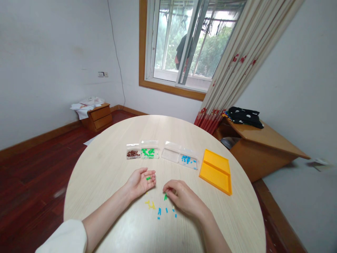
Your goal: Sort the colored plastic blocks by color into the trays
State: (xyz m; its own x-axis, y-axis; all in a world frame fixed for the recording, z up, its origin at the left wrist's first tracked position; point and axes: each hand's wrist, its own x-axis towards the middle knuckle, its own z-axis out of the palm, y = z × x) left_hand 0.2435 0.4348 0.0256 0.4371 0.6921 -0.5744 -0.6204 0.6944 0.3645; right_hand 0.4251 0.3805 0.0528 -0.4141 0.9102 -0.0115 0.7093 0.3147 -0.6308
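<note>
Worktop (147, 239): blue blocks (159, 211) 6 o'clock, yellow blocks (151, 205) 7. Right grip (181, 196) curled at green blocks (165, 196), can't tell if pinching. Left grip (140, 182) released, palm-up, carrying more green blocks (149, 178). Clear boxes (171, 154) at 12.

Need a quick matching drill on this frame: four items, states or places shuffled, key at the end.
1. brown pieces
2. left hand
3. yellow pieces
4. orange tray

A. right of the blue pieces
B. in the leftmost clear box
C. palm up, with green pieces
D. scattered loose on the table

Pairs: 1-B, 2-C, 3-D, 4-A
</note>
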